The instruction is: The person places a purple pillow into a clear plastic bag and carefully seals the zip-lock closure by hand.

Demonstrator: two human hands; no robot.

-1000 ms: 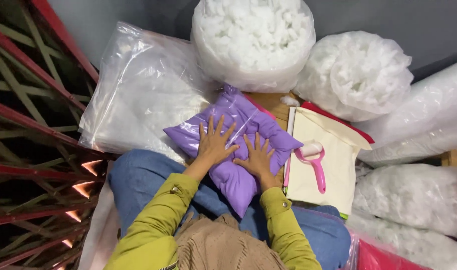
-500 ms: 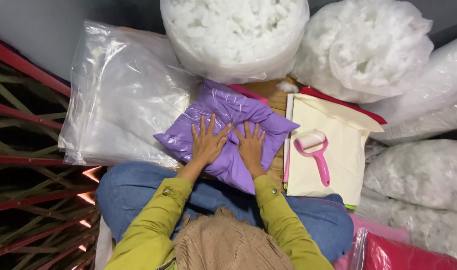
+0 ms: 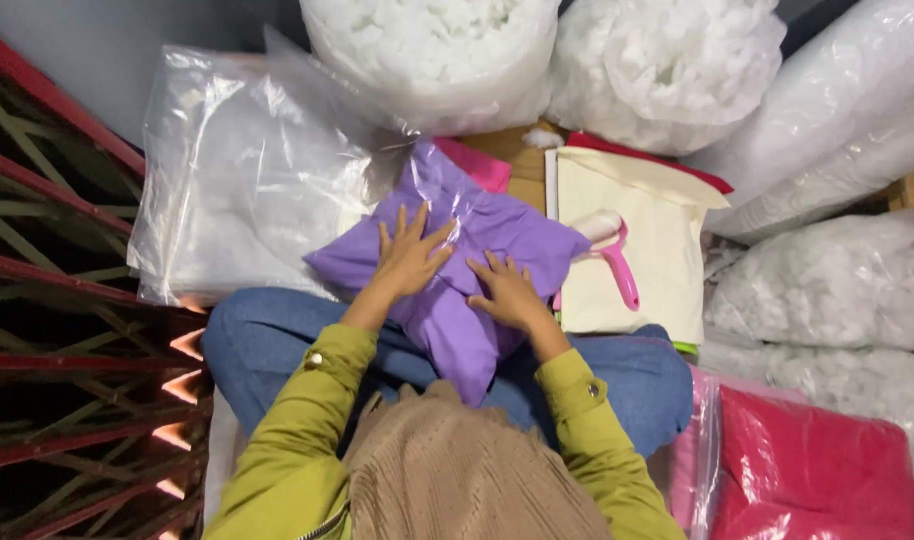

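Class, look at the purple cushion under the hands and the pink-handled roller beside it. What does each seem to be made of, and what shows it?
Purple cushion: apparently matte woven cloth over soft filling, inside a clear glossy plastic wrap; it dents under both hands and glints. Lint roller: probably smooth moulded plastic handle, with a pale, likely paper, roll.

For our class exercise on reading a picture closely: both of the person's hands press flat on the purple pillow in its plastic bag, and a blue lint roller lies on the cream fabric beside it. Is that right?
Not quite. The lint roller is pink, not blue, as the head view shows. The rest holds: the left hand and the right hand press flat on the purple pillow in its plastic bag, and the roller lies on the cream fabric beside it.
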